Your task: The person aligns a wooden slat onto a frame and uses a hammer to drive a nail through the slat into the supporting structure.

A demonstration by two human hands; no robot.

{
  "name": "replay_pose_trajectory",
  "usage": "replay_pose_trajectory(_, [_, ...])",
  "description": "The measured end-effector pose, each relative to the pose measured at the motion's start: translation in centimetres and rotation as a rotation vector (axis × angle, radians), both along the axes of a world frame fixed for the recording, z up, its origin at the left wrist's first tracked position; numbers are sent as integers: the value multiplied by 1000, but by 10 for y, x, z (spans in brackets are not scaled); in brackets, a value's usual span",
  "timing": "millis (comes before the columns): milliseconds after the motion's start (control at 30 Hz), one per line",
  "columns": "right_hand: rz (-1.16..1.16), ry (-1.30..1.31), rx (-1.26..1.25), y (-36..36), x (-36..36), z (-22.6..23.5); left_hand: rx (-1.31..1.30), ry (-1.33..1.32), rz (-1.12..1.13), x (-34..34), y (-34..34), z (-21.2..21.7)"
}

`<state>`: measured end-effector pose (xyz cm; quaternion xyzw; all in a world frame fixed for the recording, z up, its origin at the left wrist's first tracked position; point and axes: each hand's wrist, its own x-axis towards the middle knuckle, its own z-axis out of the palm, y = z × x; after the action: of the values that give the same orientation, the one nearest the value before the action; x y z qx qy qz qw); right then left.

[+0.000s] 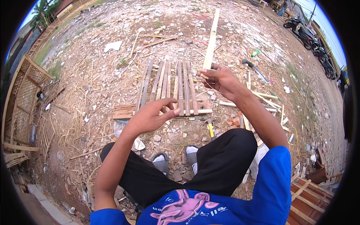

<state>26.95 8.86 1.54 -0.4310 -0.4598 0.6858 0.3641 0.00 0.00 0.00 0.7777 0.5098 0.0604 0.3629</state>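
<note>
One pale, flat bamboo strip [211, 41]: aloft, right of the row of narrow brown slats [180, 84].
Right grip [224, 81]: pinching its near end, thumb against fingers.
Left grip [153, 112]: fingers parted, empty.
Handling: I judge it light, springy, splintery; I'd hold mid-length for balance.

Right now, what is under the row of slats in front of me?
A brown wooden plank shows under the near ends of the slats, sticking out at both sides. They and your left hand cover much of its middle, which cannot be seen.
</note>
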Motion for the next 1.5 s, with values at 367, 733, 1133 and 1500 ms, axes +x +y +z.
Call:
replay_pose_trajectory(367, [238, -110, 134, -60, -77, -15, -45, -1045, 600, 18, -1, -34])
replay_pose_trajectory(733, [262, -211, 135, -63, -78, -30, 334, -689, 445, 15, -1, -44])
replay_pose_trajectory(1133, [331, -258, 123, -73, -85, -27, 122, -1271, 710, 2, 9, -28])
replay_pose_trajectory(1500, [344, -257, 132, -74, -86, -35, 115, -995, 888, 2, 9, -33])
